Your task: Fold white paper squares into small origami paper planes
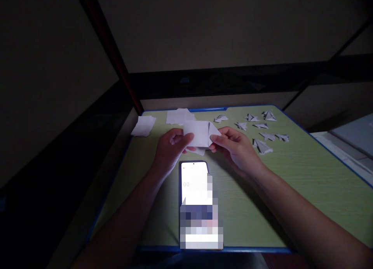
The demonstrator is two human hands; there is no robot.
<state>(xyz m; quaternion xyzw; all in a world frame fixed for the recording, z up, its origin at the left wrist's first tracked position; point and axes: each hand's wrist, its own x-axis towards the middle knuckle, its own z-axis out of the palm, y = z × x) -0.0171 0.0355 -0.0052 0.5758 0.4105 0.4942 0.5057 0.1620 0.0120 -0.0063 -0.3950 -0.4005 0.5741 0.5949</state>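
A partly folded sheet of white paper [197, 133] is held up above the table between both hands. Its right end narrows to a folded point, with a crease line beside it. My left hand [171, 146] pinches the left edge, thumb on the front face. On the folded right end, my right hand [234, 146] presses with its thumb, the fingers behind. Beneath the held sheet, part of another white paper piece [197, 151] shows; how it lies is mostly hidden.
A lit phone [194, 183], partly pixelated, lies at the table's front. White sheets [177, 116] and a smaller stack [144, 126] lie at the back left. Several folded paper shapes [262, 145] are scattered at the right of the green table [291, 206]. Dark walls stand behind and left.
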